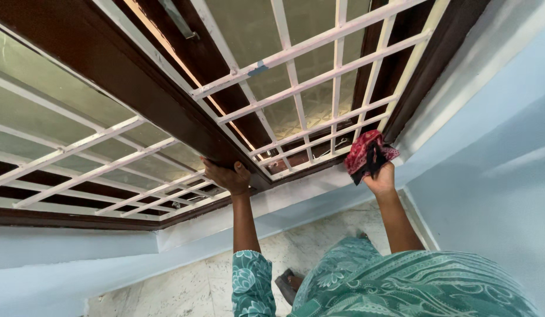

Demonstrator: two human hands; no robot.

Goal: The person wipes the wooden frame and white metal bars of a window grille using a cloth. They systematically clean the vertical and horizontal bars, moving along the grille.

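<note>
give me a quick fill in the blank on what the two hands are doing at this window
1. The right hand presses a red patterned ____ against the lower corner of the white window grille.
2. The left hand grips the dark ____ wooden frame between the two grilles.
3. The wall beside the window is painted light ____.

Missing words: cloth; brown; blue

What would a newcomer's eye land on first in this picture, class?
The red patterned cloth, bunched in the right hand, pressed to the lower right corner of the white window grille. Next, the left hand gripping the dark brown wooden frame at centre.
</note>
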